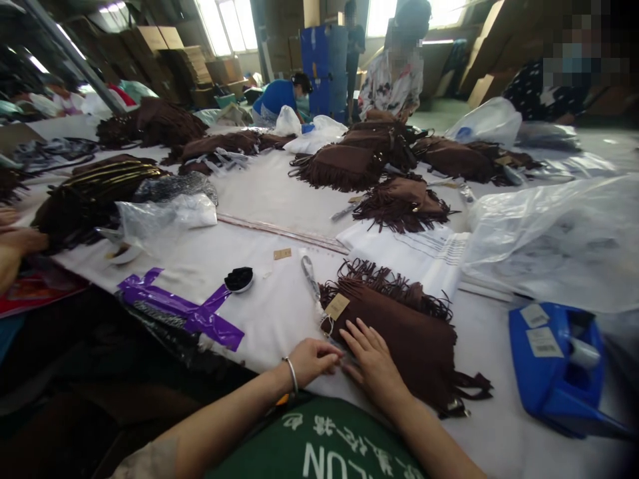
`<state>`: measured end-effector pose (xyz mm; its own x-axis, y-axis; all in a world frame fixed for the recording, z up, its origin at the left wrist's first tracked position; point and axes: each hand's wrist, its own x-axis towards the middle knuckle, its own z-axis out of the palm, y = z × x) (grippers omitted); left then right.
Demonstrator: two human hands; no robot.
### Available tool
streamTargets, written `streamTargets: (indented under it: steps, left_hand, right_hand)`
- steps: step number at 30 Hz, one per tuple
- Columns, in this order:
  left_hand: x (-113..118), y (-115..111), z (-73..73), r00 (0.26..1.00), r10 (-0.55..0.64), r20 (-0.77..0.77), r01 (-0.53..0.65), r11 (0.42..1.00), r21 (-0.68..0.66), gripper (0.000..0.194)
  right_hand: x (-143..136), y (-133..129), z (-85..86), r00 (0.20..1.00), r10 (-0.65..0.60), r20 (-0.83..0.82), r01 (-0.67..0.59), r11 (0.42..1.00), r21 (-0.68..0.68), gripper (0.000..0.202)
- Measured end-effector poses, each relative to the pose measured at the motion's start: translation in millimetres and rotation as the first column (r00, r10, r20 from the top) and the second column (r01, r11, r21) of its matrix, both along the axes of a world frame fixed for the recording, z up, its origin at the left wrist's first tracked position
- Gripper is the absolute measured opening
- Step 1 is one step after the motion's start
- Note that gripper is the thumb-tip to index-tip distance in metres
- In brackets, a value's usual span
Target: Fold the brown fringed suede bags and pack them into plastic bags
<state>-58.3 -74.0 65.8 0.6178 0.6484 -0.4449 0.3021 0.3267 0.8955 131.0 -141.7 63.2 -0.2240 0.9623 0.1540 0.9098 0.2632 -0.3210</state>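
A dark brown fringed bag (399,332) lies on the white-covered table in front of me. My right hand (373,362) rests on its near left part, fingers stretched out. Close beside it, at the bag's near left edge, my left hand (312,360) is closed with thumb and fingers together. Something thin and greyish shows between the two hands, too blurred to name. A tan paper tag (337,306) on a white string lies on the bag's left end. Next to it, a strap wrapped in grey film (309,276) points away from me.
A blue tape dispenser (536,382) stands at right, below a large clear plastic bag (559,239). Purple tape (184,306) and a small dish of black items (238,279) lie at left. More brown fringed bags (349,163) are heaped farther back. Another person's hands (20,243) are at far left; several people stand beyond.
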Motion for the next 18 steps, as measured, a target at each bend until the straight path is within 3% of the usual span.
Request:
streamTargets:
  steps: [2,3,6,8,9,11,14,16,18]
  left_hand:
    - [-5,12,10.8,0.994,0.065,-0.087,-0.045,0.975,0.216,0.025]
    - [-7,20,16.2,0.988,0.104,-0.114,-0.055,0.928,0.367,0.023]
    - [0,47,25.8,0.970,0.146,-0.196,0.049,0.670,0.741,0.017]
    - [15,63,24.6,0.950,0.146,-0.275,0.160,0.530,0.833,0.019]
    - [23,69,22.3,0.940,0.151,-0.305,0.197,0.488,0.850,0.022]
    - [36,79,17.1,0.933,0.156,-0.325,0.225,0.453,0.863,0.025]
    - [38,85,13.3,0.947,0.141,-0.288,0.196,0.456,0.868,0.015]
    - [30,84,15.7,0.966,0.135,-0.220,0.127,0.492,0.862,0.007]
    - [20,80,21.7,0.992,0.091,-0.092,0.028,0.546,0.838,0.004]
  right_hand:
    - [1,0,-6.8,0.999,0.017,0.042,-0.018,0.999,0.029,0.056]
    - [3,0,-9.6,0.999,0.019,0.051,-0.021,0.999,0.037,0.056]
    - [8,-2,-13.2,0.999,0.019,0.040,-0.021,0.998,0.053,0.053]
    - [9,-3,-12.5,1.000,0.022,0.021,-0.023,0.998,0.060,0.052]
    - [9,-3,-11.7,1.000,0.024,0.013,-0.025,0.998,0.060,0.052]
    - [9,-5,-9.8,1.000,0.021,-0.003,-0.021,0.998,0.052,0.053]
    - [8,-7,-6.0,0.996,-0.005,-0.092,0.008,1.000,0.027,0.046]
    - [6,-4,-1.3,0.970,-0.074,-0.231,0.076,0.997,0.003,0.040]
    - [1,4,5.8,0.887,-0.187,-0.422,0.178,0.982,-0.061,0.047]
